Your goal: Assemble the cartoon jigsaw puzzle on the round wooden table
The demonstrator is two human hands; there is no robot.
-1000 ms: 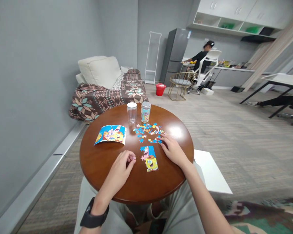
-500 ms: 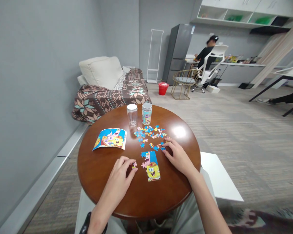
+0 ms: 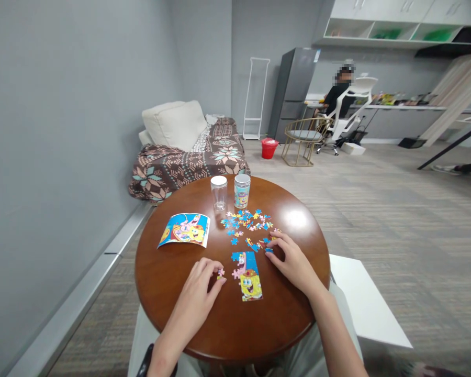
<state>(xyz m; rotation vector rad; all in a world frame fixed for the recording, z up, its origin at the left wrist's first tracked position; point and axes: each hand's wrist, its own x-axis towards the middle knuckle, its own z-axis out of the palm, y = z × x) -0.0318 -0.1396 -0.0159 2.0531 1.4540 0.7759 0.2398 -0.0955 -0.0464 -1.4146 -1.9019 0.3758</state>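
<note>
My left hand (image 3: 201,287) pinches a small pink and yellow puzzle piece (image 3: 221,273) between thumb and forefinger, just left of the partly joined jigsaw puzzle (image 3: 250,277). That joined section shows a yellow cartoon face, a pink figure and blue background. My right hand (image 3: 290,259) rests at the near right side of the loose pieces, thumb and fingers apart. A blue puzzle piece (image 3: 269,251) lies at its thumb tip; the fingertips partly cover other pieces. Loose puzzle pieces (image 3: 247,222) spread over the table beyond the joined section.
A curled picture sheet (image 3: 186,229) lies on the left of the round wooden table (image 3: 160,277). At the back stand a clear jar (image 3: 219,193) and a printed jar (image 3: 242,192). A person (image 3: 339,94) sits far off near a white chair (image 3: 349,104).
The whole view has shifted, so the table sits slightly lower and farther right. My left hand still holds its piece; by my right thumb, the blue piece shows more clearly.
</note>
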